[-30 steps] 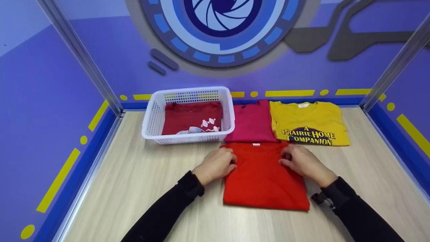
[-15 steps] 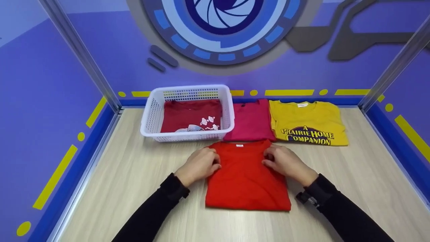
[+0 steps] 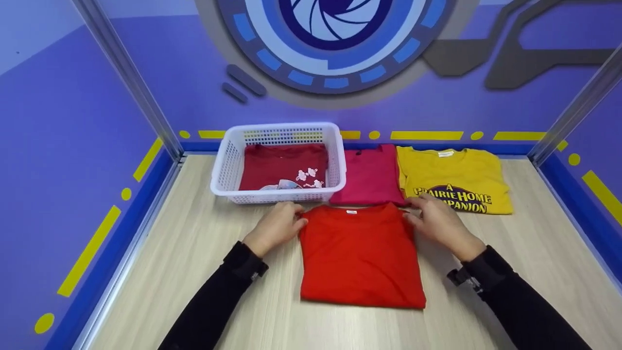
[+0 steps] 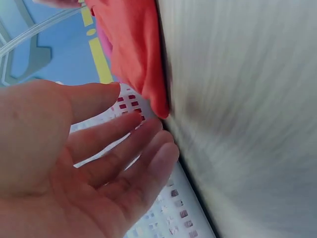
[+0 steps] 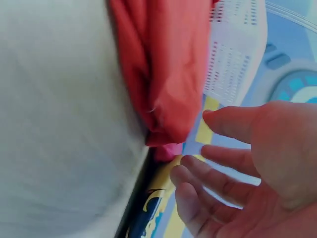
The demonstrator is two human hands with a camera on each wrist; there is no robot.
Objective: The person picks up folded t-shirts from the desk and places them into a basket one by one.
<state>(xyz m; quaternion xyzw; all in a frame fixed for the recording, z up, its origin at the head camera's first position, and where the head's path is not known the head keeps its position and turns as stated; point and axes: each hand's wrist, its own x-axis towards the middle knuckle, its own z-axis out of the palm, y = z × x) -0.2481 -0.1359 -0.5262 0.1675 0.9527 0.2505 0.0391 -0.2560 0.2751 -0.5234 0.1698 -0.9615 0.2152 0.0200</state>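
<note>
A folded red T-shirt point(image 3: 362, 257) lies flat on the wooden table, its collar tag toward the far side. Beside its upper left corner is my left hand point(image 3: 276, 227), holding nothing; the left wrist view shows its thumb and fingers spread apart next to the red cloth point(image 4: 136, 49). My right hand point(image 3: 444, 226) is off the upper right corner, fingers extended and partly over the yellow shirt's lower edge in the head view. In the right wrist view, a gap separates its fingers from the red sleeve fold point(image 5: 171, 99).
Behind the red shirt stands a white plastic basket point(image 3: 218, 170) with a folded dark red shirt point(image 3: 277, 167) inside. To its right lie a folded magenta shirt point(image 3: 371, 177) and a folded yellow printed shirt point(image 3: 457, 170). Purple panels point(image 3: 160, 73) wall in the table's back and sides.
The red shirt has slid left along the table, below the basket and magenta shirt. Both hands have let go of its sides and moved outward from it.
</note>
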